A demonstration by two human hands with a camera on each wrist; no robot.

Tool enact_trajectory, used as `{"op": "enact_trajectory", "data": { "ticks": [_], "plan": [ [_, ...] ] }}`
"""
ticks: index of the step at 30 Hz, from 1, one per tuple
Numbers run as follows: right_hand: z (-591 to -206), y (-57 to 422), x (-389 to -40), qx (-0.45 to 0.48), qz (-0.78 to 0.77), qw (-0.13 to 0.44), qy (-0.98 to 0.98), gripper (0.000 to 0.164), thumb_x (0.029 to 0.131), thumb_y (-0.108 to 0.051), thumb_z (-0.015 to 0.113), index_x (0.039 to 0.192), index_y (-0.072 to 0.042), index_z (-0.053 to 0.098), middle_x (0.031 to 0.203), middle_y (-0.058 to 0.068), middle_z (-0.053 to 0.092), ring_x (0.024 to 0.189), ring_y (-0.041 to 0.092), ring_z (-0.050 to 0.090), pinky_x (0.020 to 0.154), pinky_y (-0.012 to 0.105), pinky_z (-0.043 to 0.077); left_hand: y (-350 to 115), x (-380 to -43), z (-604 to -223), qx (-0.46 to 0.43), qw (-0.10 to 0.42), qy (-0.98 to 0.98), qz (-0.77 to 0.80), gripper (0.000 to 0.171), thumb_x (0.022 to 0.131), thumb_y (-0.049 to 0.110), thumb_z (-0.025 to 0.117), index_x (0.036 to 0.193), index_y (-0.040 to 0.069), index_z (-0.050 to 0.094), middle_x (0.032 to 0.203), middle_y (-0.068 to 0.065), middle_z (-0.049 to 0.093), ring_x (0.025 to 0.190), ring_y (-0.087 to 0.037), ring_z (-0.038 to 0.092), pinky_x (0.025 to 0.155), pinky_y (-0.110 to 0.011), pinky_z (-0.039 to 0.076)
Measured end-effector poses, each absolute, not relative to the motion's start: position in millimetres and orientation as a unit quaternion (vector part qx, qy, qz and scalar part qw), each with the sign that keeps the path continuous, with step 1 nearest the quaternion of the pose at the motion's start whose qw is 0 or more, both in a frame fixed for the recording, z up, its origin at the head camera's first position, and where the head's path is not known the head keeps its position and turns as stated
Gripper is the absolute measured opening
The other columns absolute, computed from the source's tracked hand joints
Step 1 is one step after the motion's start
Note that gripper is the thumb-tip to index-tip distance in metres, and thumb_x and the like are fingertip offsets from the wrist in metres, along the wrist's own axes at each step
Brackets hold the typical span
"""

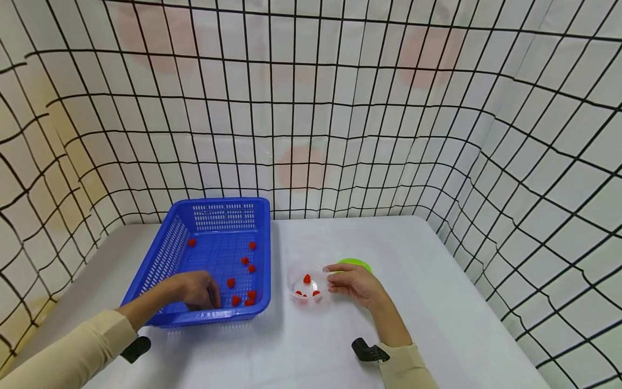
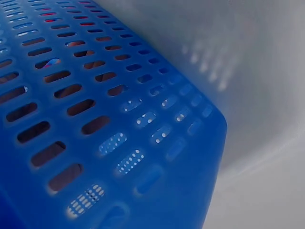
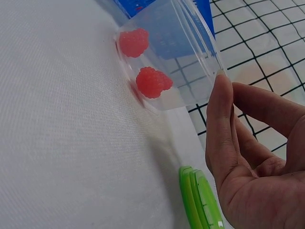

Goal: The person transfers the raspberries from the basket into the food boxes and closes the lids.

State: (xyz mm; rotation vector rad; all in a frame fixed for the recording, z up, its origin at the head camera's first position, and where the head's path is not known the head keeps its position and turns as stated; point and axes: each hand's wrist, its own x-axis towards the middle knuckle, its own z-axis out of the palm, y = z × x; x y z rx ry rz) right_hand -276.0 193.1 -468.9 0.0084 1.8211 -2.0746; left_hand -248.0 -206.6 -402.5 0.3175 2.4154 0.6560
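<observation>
My left hand (image 1: 200,290) reaches down inside the blue basket (image 1: 264,232), near its front wall. Its fingers bend toward the basket floor and the fingertips are hidden, so I cannot tell whether they hold anything. Through the slots of the basket wall (image 2: 157,186), the left wrist view gives only dark glimpses of that hand. With thumb and fingers, my right hand (image 1: 357,284) pinches the rim of a clear plastic tub (image 3: 190,81). Several red raspberries (image 3: 152,82) lie in the tub. More raspberries (image 1: 230,282) are scattered over the basket floor, mostly right of my left hand.
A bright green lid (image 1: 355,263) lies on the white table (image 1: 311,346) just behind my right hand. Black netting (image 1: 340,119) in front of white sheeting surrounds the table at the back and both sides. The tub stands right of the basket.
</observation>
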Motion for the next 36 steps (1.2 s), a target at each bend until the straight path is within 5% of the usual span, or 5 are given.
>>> {"op": "enact_trajectory", "data": {
  "ticks": [19, 36],
  "plan": [
    [-471, 193, -277, -0.003, -0.746, 0.189, 0.638, 0.043, 0.091, 0.003, 0.068, 0.131, 0.015, 0.057, 0.099, 0.014, 0.073, 0.07, 0.015, 0.072, 0.073, 0.028, 0.063, -207, -250, -405, 0.124, 0.293, 0.898, 0.303, 0.006, 0.085, 0.0, 0.073, 0.087, 0.006, 0.073, 0.083, -0.005, 0.067, 0.076, -0.02, 0.06, 0.07, -0.031, 0.055],
    [-468, 193, -275, 0.001, -0.745, 0.19, 0.64, 0.043, 0.091, 0.003, 0.068, 0.132, 0.014, 0.057, 0.107, 0.016, 0.073, 0.072, 0.016, 0.073, 0.075, 0.029, 0.063, -187, -273, -346, 0.156, 0.23, 0.884, 0.375, 0.012, 0.087, 0.012, 0.077, 0.097, 0.005, 0.075, 0.092, -0.007, 0.074, 0.084, -0.024, 0.07, 0.085, -0.042, 0.062]
  ]
}}
